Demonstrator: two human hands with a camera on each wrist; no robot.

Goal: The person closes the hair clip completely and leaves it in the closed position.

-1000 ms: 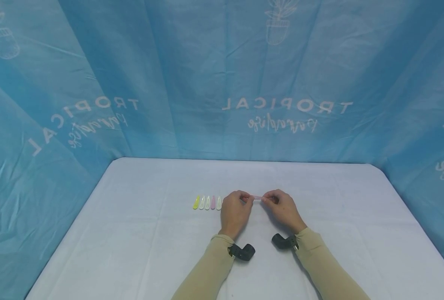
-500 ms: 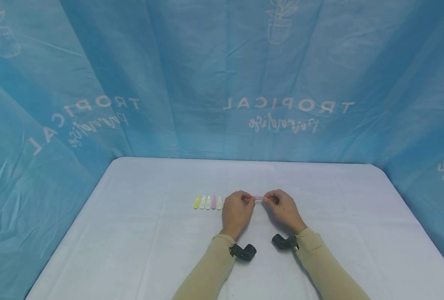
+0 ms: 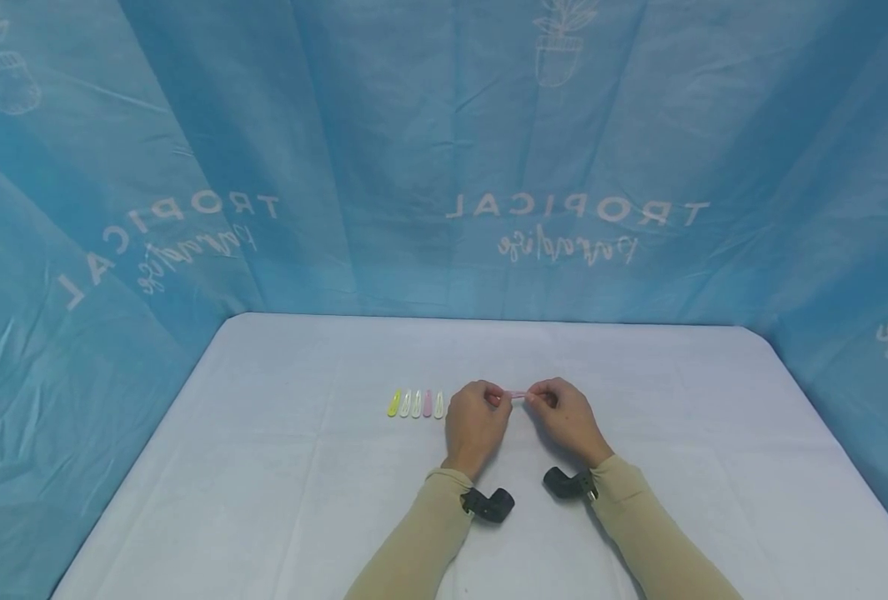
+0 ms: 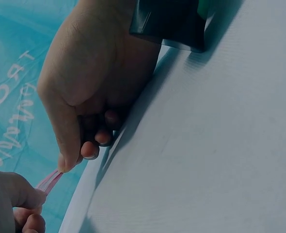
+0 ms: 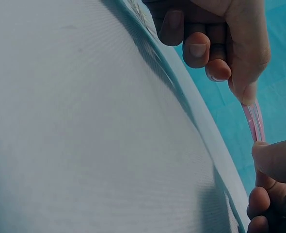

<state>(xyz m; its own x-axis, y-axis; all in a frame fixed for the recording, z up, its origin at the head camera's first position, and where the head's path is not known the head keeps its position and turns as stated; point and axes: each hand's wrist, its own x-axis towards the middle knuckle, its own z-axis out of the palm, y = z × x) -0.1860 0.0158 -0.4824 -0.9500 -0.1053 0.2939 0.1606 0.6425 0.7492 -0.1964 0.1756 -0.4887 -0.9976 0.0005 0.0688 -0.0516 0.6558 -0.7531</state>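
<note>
My left hand (image 3: 477,427) and right hand (image 3: 568,421) meet above the white table, pinching a pink snap hair clip (image 3: 517,394) between them. In the left wrist view the clip (image 4: 48,182) stretches from my left fingertips at the lower left to the right hand's thumb (image 4: 69,158). Seen from the right wrist, the clip (image 5: 254,120) shows two narrow pink strips with a pale line between. Its ends are hidden under the thumbs and fingers. Beside my left hand lies a row of hair clips: yellow (image 3: 393,403), white (image 3: 404,404), another white, pink (image 3: 427,404), white (image 3: 438,405).
White cloth covers the table (image 3: 263,467). Blue printed curtains (image 3: 579,150) hang behind it and along both sides. A black wrist camera (image 3: 489,504) sits on the left sleeve and another (image 3: 567,483) on the right. The row's right end lies close against my left hand.
</note>
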